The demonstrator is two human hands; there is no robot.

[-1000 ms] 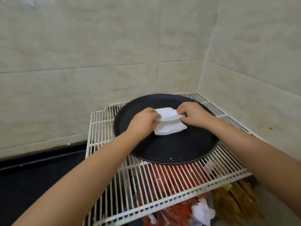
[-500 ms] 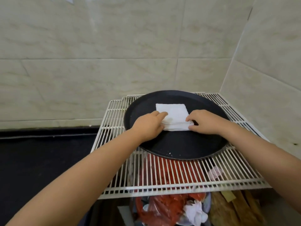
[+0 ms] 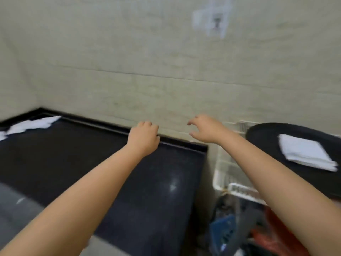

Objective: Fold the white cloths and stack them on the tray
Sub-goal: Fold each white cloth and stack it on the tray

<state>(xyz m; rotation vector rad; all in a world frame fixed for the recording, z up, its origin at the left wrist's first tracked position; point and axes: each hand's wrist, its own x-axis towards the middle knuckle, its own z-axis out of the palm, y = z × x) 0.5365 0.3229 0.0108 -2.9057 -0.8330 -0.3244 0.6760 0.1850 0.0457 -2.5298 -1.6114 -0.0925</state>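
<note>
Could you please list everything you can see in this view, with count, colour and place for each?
Folded cloths: one stack, white, on the tray at the right.
Tray: one, black, round, on the wire rack.
Wire rack: one, white, right of the counter.
Loose cloths: a pile, white, far left on the counter by the wall; number unclear.
Counter: one, black, centre and left.
Wall: beige tiles, behind everything.
Socket plate: one, white, blurred, high on the wall.
Clutter: blue and red items below the rack, too blurred to identify.
Left hand: one, above the counter, empty.
Right hand: one, fingers spread, empty.
</note>
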